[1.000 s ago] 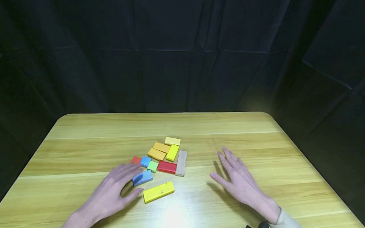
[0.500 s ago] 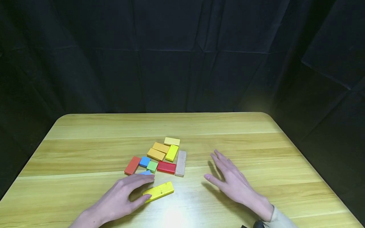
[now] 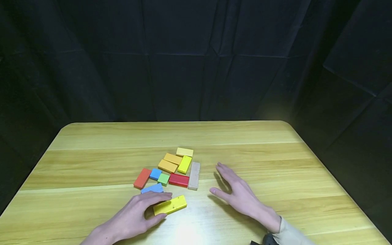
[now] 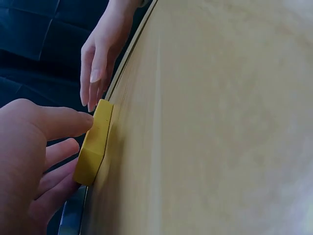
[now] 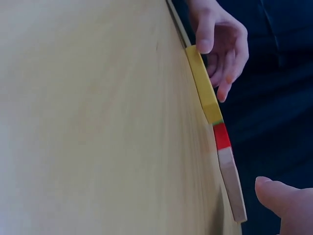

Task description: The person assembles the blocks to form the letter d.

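Table edge [image 3: 176,122] beyond blocks [image 3: 179,180] | left hand [image 3: 136,214] parted astride ungripped yellow block [image 3: 174,204] | right hand [image 3: 238,194] spread, unladen

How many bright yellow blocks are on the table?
2: a nearer block at the left hand, and a farther block between the orange blocks and the gray block. The hand could hide others.

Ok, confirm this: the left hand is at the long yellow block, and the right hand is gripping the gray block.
Not quite: the right hand isn't gripping the gray block; the head view shows bare table between them. The left hand is at the long yellow block, as you said.
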Tool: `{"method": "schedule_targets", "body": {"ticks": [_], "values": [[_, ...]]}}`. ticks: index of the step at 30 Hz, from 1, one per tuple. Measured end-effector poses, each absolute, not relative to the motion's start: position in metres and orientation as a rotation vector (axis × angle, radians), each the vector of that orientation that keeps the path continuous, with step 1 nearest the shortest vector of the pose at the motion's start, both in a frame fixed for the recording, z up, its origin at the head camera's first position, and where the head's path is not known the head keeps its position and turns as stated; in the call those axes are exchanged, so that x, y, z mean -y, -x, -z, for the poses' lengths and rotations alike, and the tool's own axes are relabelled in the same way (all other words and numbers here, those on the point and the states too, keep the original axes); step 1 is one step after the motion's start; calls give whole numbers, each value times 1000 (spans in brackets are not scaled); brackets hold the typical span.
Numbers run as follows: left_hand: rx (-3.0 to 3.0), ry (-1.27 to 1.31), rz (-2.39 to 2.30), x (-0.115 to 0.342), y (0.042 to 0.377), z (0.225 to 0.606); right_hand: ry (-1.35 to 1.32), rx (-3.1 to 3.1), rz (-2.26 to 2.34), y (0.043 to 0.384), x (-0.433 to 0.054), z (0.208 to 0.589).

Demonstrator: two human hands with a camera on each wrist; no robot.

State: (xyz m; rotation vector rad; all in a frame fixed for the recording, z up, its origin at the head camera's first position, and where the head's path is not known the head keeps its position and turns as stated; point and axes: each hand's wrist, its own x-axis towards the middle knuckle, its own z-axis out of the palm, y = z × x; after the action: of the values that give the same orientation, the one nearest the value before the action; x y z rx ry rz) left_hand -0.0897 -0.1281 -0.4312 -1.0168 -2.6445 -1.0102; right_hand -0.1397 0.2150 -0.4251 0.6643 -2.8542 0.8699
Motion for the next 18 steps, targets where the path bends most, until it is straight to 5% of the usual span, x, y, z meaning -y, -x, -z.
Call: {"method": "schedule_targets", "body": {"ticks": [18], "values": [[2658, 1118, 1286, 126, 87, 431, -728, 2811, -938, 148, -190, 438]]}}
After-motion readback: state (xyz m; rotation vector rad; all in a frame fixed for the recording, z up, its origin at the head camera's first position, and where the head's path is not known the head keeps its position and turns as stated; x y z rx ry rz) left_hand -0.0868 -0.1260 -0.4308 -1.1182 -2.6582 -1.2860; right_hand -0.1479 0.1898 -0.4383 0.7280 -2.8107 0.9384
